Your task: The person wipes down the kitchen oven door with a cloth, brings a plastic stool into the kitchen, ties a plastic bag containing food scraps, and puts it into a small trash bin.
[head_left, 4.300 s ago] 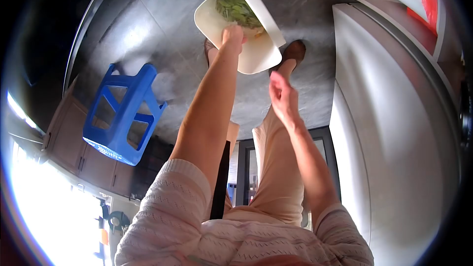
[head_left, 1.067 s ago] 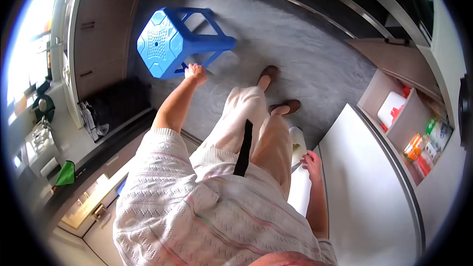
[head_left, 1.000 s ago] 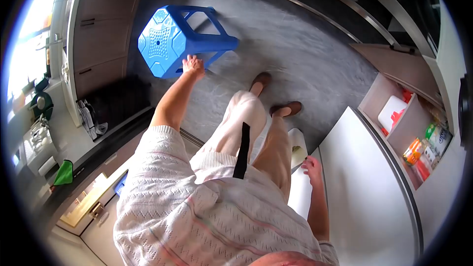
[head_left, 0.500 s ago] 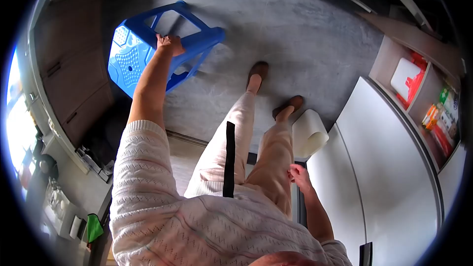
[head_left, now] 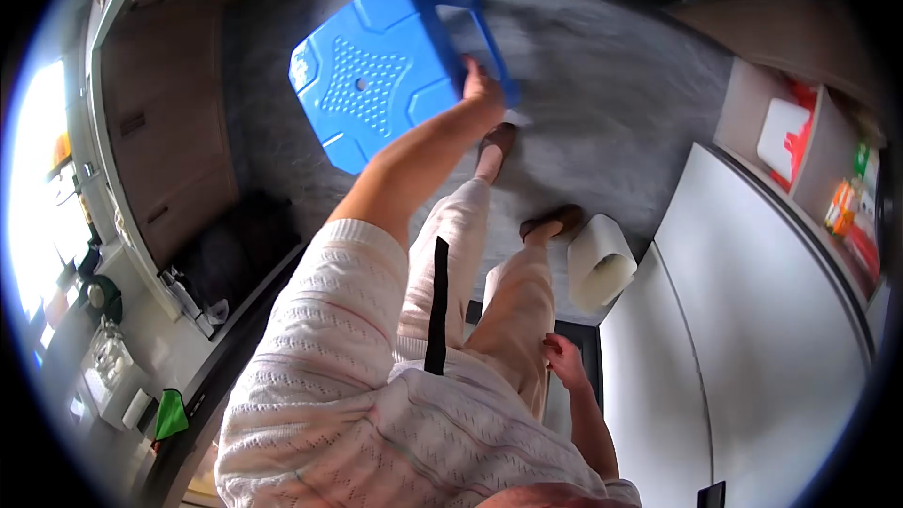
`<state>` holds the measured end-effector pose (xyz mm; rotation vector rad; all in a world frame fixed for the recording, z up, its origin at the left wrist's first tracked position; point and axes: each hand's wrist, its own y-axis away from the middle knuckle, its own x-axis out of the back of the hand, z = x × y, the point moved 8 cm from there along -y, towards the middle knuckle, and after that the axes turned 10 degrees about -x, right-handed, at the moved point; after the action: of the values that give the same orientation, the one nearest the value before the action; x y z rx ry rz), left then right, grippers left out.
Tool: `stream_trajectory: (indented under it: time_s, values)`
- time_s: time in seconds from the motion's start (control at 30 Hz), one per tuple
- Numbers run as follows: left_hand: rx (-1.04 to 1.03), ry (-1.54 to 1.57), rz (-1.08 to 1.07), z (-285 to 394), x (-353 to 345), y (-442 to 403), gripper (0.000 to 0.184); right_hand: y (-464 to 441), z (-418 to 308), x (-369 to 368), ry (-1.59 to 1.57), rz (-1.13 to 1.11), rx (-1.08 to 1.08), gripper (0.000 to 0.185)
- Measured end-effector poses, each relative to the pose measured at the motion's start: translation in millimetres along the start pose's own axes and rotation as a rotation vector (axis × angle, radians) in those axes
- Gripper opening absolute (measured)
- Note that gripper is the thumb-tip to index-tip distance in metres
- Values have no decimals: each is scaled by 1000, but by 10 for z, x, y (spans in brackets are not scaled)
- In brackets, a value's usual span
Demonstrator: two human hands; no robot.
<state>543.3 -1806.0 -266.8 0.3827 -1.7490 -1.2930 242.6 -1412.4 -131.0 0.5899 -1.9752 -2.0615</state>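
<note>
My left hand (head_left: 482,92) is closed on the side of a blue plastic stool (head_left: 362,85), at the edge just below its seat. The seat, with a star-shaped patch of raised dots and a small centre hole, faces up towards me. A side opening shows past my fingers, while most of the legs are hidden under the seat. My right hand (head_left: 564,360) hangs low beside my right thigh, its fingers curled, and I see nothing in it.
A white bin (head_left: 600,263) stands by my right foot, beside a white fridge-like cabinet (head_left: 752,320). Open shelves (head_left: 767,122) with packages lie at the right. Wooden drawers (head_left: 160,122) and a counter with a green cloth (head_left: 171,414) line the left.
My left hand has swung the stool rightwards, nearer the middle of the view. Its seat has turned to face me more fully. My right hand stays beside my thigh.
</note>
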Motion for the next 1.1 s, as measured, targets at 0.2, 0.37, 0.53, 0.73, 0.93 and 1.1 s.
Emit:
stream_trajectory:
  time_s: [0.2,0.37,0.53,0.73,0.93,1.1]
  values:
    - [-256,-122,133,1814,1092,-382,35,144,487,131,239,185,209,38]
    - [-452,-206,133,3047,1578,-544,34,207,805,13,34,149,44,37]
    - [-630,-282,174,3929,1974,-715,34,270,874,-49,-36,234,50,32]
    - [-776,-15,135,4399,2510,-243,35,285,1054,-69,-82,182,129,30]
    - [-360,720,1355,2303,2625,536,33,641,791,-118,-111,-89,157,27]
    - [205,1332,855,874,1023,-191,80,557,718,-410,-157,-156,236,27]
